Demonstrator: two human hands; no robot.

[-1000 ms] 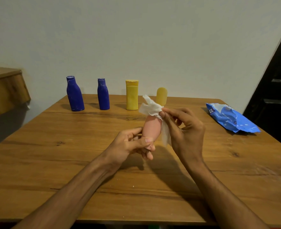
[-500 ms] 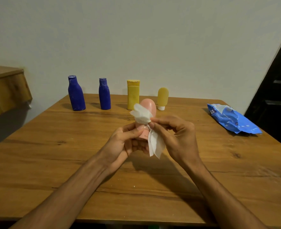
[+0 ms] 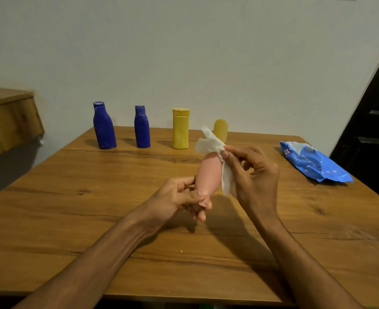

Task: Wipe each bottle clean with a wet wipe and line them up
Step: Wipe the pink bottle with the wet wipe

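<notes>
Presently, nearest me above the counter (image 3: 50,230), my left hand (image 3: 177,198) grips the narrow lower end of the pink bottle (image 3: 207,175). Fingers and thumb are curled round it, and the bottle is held tilted, its upper end leaning away and to the right, lifted off the surface. Just beyond, my right hand (image 3: 256,175) pinches the wet wipe (image 3: 212,143) between thumb and forefinger at the bottle's upper end. Part of the wipe bunches over the top; the rest hangs down the bottle's right side.

Assessment: the bottle appears to be light, smooth plastic, likely to yield a little under a squeeze and to turn slippery once damp. The narrow end gives the surest hold and leaves the broad body free for wiping. The wipe is thin and limp, so it wants pinching rather than palming.

Along the far edge four bottles stand upright in a row, apart from one another: a taller blue bottle (image 3: 104,127), a shorter blue bottle (image 3: 142,128), a yellow bottle (image 3: 180,130) and a small yellow tube (image 3: 221,130), partly hidden behind the wipe. A blue wipes pack (image 3: 313,162) lies at far right.
</notes>
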